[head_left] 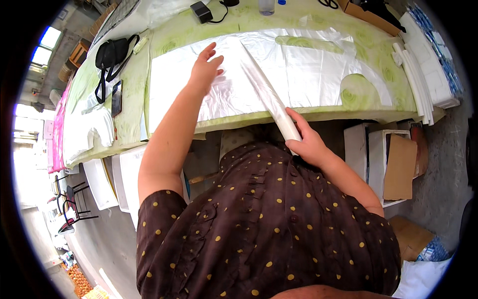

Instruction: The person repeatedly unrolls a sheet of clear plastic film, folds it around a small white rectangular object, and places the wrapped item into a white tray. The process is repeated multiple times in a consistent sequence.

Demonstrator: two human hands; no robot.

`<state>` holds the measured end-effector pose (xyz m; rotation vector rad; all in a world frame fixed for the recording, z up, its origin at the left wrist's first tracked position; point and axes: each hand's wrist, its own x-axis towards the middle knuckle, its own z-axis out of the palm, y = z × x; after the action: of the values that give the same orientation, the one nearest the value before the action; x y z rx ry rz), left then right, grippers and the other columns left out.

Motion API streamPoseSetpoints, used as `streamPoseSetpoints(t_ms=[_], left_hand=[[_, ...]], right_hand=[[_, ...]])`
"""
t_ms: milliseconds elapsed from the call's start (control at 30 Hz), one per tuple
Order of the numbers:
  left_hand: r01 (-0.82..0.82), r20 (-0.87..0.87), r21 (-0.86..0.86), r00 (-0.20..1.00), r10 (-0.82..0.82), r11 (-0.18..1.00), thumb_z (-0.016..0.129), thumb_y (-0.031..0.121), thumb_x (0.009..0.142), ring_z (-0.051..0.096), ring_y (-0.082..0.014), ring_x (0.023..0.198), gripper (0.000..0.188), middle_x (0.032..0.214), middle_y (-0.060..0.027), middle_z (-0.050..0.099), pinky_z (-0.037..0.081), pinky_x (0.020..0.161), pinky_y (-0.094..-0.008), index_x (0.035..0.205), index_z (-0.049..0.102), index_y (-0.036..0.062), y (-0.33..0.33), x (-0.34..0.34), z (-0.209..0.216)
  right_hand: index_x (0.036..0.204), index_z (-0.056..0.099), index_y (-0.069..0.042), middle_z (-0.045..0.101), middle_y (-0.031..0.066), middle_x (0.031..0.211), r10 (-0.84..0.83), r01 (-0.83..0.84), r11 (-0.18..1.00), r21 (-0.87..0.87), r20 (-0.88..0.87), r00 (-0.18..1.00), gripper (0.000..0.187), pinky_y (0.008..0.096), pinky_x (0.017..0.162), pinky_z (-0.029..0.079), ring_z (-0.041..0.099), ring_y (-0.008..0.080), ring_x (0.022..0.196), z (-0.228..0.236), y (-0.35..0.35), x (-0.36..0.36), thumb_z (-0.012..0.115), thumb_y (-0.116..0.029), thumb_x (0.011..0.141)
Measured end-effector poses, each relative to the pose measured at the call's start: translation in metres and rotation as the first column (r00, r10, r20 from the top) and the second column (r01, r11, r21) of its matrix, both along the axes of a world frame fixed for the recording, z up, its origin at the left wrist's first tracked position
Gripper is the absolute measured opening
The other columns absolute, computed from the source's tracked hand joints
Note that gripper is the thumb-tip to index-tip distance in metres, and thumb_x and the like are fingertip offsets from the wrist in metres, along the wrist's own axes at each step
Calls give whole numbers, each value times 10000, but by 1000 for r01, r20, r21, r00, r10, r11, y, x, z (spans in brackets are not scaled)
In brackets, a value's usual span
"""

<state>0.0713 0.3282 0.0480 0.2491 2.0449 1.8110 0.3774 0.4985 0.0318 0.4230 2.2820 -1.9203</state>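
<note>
A long roll of whitish, shiny plastic film (267, 93) slants from the middle of the table to its front edge. My right hand (309, 141) is wrapped round the near end of this roll, thumb on one side and fingers on the other. Raised over the table to the left of the roll, my left hand (205, 70) has its fingers apart and holds nothing. Beneath it lies a thin white plastic sheet (172, 74), wrinkled and glossy. Right of the roll the sheeting (313, 74) continues, with cut-out gaps that show the green cloth.
A green patterned cloth (174, 42) covers the table. On the left are a black bag (110, 54), a phone (116, 98) and white folded plastic (94, 124). Farther back stand a black adapter (201, 12) and a bottle (266, 7). White rolled pieces (414, 84) lie right.
</note>
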Motion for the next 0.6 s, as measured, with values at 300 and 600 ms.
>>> streamPoseSetpoints(t_ms=[300,600], left_hand=[[236,238,-112,950,-204,965,707,213,906,394,-83,596,319,725,40,450,363,518,-241,1205,677,107,37,-70,-4],[391,201,-428,920,-335,815,678,227,904,390,-104,544,190,700,2,488,306,475,-274,853,629,51,55,-88,-10]], right_hand=[[1566,305,-135,561,178,1332,18,-18,1000,26,19,1000,858,343,1019,433,571,271,1165,7,20,18,649,-142,780],[1584,232,-126,595,244,1282,20,-37,988,149,112,994,924,377,1008,452,605,338,1145,20,25,26,664,-152,768]])
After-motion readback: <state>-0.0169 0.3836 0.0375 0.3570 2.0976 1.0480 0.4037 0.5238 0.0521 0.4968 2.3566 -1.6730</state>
